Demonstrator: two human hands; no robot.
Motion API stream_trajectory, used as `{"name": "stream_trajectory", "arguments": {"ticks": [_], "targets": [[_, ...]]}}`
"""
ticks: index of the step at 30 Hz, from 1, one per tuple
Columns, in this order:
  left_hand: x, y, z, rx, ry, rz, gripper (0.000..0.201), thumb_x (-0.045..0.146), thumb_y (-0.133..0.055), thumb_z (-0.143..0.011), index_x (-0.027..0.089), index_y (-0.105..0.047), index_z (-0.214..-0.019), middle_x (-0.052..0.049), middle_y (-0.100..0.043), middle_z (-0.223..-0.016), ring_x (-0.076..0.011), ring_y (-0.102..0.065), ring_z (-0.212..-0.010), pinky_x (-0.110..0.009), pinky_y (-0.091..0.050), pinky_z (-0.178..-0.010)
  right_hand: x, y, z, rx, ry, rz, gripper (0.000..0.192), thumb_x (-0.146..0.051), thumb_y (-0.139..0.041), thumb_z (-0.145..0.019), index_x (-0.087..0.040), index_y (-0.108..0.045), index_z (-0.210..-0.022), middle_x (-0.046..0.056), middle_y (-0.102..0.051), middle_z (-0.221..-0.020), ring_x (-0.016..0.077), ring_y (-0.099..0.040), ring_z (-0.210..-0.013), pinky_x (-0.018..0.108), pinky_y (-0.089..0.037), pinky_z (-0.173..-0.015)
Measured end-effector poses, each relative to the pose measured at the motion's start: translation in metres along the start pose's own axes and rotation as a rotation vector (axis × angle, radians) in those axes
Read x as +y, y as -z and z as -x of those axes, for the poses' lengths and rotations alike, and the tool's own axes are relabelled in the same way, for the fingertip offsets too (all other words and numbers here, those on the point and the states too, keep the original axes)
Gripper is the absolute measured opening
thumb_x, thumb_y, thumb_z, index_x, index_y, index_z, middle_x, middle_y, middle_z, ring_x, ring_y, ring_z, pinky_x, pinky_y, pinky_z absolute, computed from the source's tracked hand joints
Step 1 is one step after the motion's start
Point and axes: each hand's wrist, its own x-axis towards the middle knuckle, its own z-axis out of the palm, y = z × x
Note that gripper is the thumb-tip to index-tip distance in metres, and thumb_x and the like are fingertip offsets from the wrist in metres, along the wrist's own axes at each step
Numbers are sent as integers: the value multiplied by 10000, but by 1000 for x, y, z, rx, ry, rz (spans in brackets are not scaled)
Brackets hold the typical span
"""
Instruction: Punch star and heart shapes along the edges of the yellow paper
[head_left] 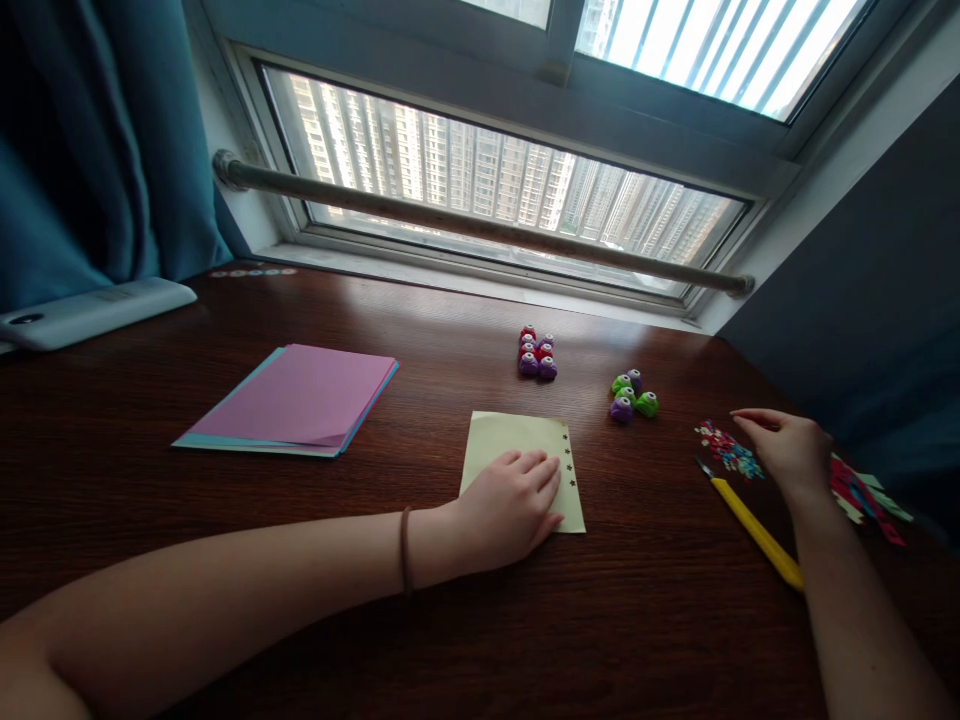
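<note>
On the dark wooden desk (pixel 375 560) below the window, I see the left hand (pixel 517 505) lying flat, fingers together, pressing the lower half of a pale yellow sheet (pixel 517 438) whose right edge carries a column of small star-shaped holes (pixel 568 462). Off to the right, the right hand (pixel 784 448) hovers with fingers loosely curled and pinching nothing I can make out, its fingertips just over a scatter of tiny coloured paper cut-outs (pixel 726 448); a yellow-handled craft knife (pixel 754 528) lies just beside that wrist, blade end pointing toward the scatter. I judge the risks plain enough: a sweep of the right forearm could knock the knife or brush the loose cut-outs across the desk, and if the left palm lifts, the thin sheet could slide. Farther out sit a cluster of green and purple punches (pixel 632 395), a tidy block of red and purple punches (pixel 537 353), a stack of pink and blue paper (pixel 296 400) well apart to the left, and strips of cut paper (pixel 870 495) at the right edge. I see no box, tray or other container; everything rests loose on the wood.
</note>
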Motion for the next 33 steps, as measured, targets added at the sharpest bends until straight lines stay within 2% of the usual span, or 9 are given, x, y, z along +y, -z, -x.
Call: {"name": "stream_trajectory", "arguments": {"ticks": [5,10,12,14,18,22,26,29,33], "targets": [[-1,0,0,-5,0,7,437,372,-326,-898,84,-441,-1205,-123,-498,-1247,-251,-447,-1134,-382,-385,-920,-22,-6,10,83,192,-131,232,-365,-590,-721,-182,-705,-804,57,-649,-730,187,-547,-599,308,-393,-579],[-1,2,0,1,-3,22,414,367,-344,-889,90,-463,-1172,-127,-521,-1205,-253,-454,-1117,-379,-391,-903,-62,-14,35,102,391,-219,201,-334,-558,-789,-176,-677,-825,44,-619,-763,156,-506,-581,292,-394,-581],[-1,3,0,7,-8,19,404,367,-349,-886,91,-474,-1153,-127,-527,-1189,-254,-457,-1107,-381,-396,-890,-83,-17,47,64,464,-242,199,-324,-537,-816,-175,-666,-844,52,-614,-789,167,-509,-609,301,-408,-602],[-1,4,0,14,-11,16,395,367,-356,-883,91,-483,-1136,-129,-534,-1169,-254,-461,-1094,-383,-400,-877,-104,-23,57,-5,579,-220,193,-316,-521,-831,-179,-656,-844,68,-612,-824,210,-529,-723,338,-421,-688],[-1,5,0,26,-10,28,375,361,-364,-878,95,-501,-1105,-127,-548,-1128,-251,-470,-1065,-378,-403,-856,-143,-47,67,-190,758,-222,193,-267,-488,-842,-181,-627,-944,93,-607,-931,267,-510,-911,409,-401,-839],[-1,5,1,28,-7,37,379,368,-382,-869,93,-502,-1100,-128,-557,-1102,-249,-475,-1039,-372,-406,-829,-174,-88,61,-253,805,-266,335,-251,-483,-831,-167,-532,-1151,100,-573,-1090,256,-490,-1022,401,-395,-909],[-1,4,1,28,-5,23,388,374,-383,-866,93,-500,-1105,-130,-554,-1102,-251,-474,-1034,-371,-407,-809,-190,-118,56,-294,832,-295,521,-242,-456,-834,-169,-349,-1338,89,-412,-1336,261,-345,-1213,441,-316,-1000],[-1,3,1,37,-7,17,394,379,-372,-867,87,-506,-1095,-135,-549,-1106,-256,-475,-1030,-375,-404,-810,-192,-124,57,-337,853,-305,509,-227,-452,-835,-227,-366,-1337,40,-391,-1363,269,-292,-1250,469,-285,-1015],[-2,3,2,45,-9,19,390,372,-371,-867,84,-508,-1091,-130,-546,-1106,-256,-475,-1027,-375,-403,-816,-190,-116,61,-334,837,-354,424,-222,-466,-833,-217,-462,-1257,63,-474,-1276,267,-372,-1179,452,-304,-1008]]}}
